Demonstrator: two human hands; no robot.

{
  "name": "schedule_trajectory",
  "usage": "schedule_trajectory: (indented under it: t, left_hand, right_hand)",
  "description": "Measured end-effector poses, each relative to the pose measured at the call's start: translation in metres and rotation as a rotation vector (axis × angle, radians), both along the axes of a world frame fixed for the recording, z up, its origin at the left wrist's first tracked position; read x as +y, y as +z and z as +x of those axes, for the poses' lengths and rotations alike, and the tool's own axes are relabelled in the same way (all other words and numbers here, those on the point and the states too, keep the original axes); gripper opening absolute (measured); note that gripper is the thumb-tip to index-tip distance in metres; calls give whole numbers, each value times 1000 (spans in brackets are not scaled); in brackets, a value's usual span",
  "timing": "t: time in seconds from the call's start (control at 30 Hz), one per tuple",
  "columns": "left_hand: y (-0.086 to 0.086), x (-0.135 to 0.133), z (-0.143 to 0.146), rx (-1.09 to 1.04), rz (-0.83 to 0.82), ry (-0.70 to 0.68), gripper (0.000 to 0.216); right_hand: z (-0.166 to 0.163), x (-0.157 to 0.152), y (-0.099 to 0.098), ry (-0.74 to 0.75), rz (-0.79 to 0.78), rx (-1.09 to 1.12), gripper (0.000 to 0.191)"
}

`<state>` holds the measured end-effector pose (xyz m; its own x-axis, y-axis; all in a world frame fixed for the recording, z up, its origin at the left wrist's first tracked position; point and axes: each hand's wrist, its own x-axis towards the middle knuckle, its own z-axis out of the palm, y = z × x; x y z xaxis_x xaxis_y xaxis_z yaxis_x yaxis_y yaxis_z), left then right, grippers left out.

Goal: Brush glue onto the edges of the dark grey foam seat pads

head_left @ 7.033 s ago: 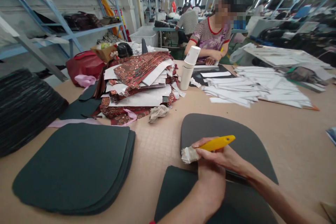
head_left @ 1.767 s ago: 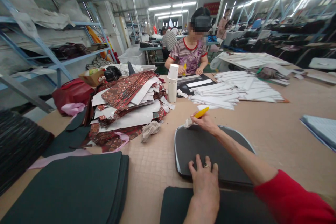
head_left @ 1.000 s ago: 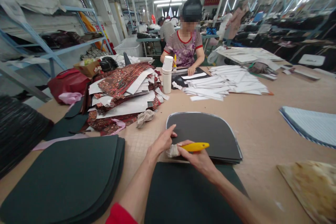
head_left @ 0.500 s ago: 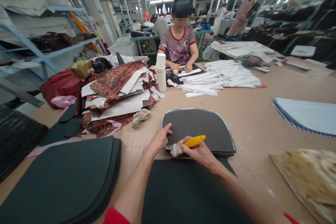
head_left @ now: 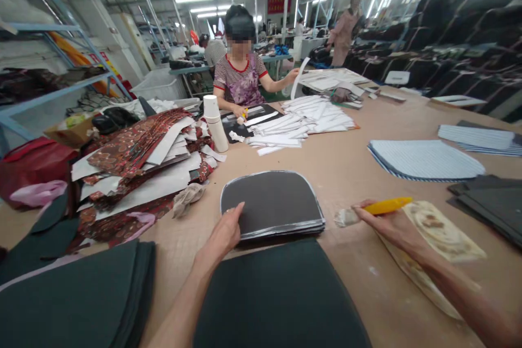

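Observation:
My left hand (head_left: pixel 223 231) rests on the front left corner of a dark grey, round-topped panel (head_left: pixel 271 198), its index finger stretched out on the surface. The panel tops a small stack, and a wet, whitish band runs along its edges. In my right hand (head_left: pixel 393 228) is a brush (head_left: pixel 387 205) with a yellow handle, its clotted whitish tip pointing left. This hand is held right of the stack, over the near side of a stained cream sheet (head_left: pixel 448 231). Close in front of me lies a dark green panel (head_left: pixel 277 299).
Dark green panels (head_left: pixel 69 293) are stacked at left, below patterned scraps (head_left: pixel 134 147) and a crumpled rag (head_left: pixel 187 198). White cups (head_left: pixel 216 125) stand near white strips (head_left: pixel 302 119). Across the table, a person (head_left: pixel 240 76) holds up a strip. Striped panels (head_left: pixel 424 160) lie at right.
My right hand has carried the brush from the panel's front edge off to the right. My left hand stays on the panel's corner. The view has turned right; the person opposite has raised a strip.

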<state>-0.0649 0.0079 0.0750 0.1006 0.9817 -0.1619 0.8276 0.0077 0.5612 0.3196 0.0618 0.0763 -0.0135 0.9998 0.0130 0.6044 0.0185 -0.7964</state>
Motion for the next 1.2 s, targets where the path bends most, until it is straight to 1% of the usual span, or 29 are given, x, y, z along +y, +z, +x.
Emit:
schedule_trajectory:
  t: [0.07, 0.13, 0.17, 0.23, 0.33, 0.4, 0.47, 0.53, 0.6, 0.67, 0.73, 0.9, 0.97, 1.1, 1.2]
  left_hand:
    - [5, -1, 29, 47, -1, -48, 63]
    - [4, 0, 54, 95, -22, -82, 69]
    - [3, 2, 63, 114, -36, -90, 71]
    - [-1, 6, 70, 128, -53, -95, 73]
    - [-4, 15, 63, 103, -70, -114, 72]
    - [-3, 18, 54, 65, -78, -139, 71]
    - [-1, 20, 47, 26, -83, -155, 68]
    - [1, 20, 44, -5, -88, -152, 64]
    - [3, 20, 43, -24, -94, -137, 60]
    - [6, 20, 43, -33, -101, -125, 54]
    - [9, 22, 44, -28, -104, -120, 46]
    - [13, 23, 46, 10, -84, -134, 33]
    - [13, 21, 49, 32, -62, -146, 33]
    - [9, 17, 57, 71, -31, -159, 45]
    - [8, 17, 57, 71, -22, -163, 43]
  right_hand:
    - [-15, -4, 9, -38, 24, 46, 29]
    - [-31, -8, 17, -48, 36, 110, 28]
    - [-36, -10, 20, -53, 39, 138, 28]
    - [-37, -14, 25, -80, 33, 169, 31]
    - [-16, -23, 29, -105, -25, 165, 39]
    - [3, -28, 30, -104, -38, 176, 39]
    - [18, -34, 32, -99, -32, 228, 39]
    - [27, -41, 35, -54, -47, 328, 44]
    - [30, -46, 38, 32, -76, 431, 51]
    - [30, -51, 43, 106, -92, 492, 52]
    - [29, -55, 47, 130, -86, 506, 51]
    - [25, -63, 55, 147, 3, 482, 45]
    - [26, -67, 59, 148, 31, 472, 41]
    - [34, -77, 64, 140, 80, 417, 40]
    - [42, -85, 66, 126, 79, 389, 40]
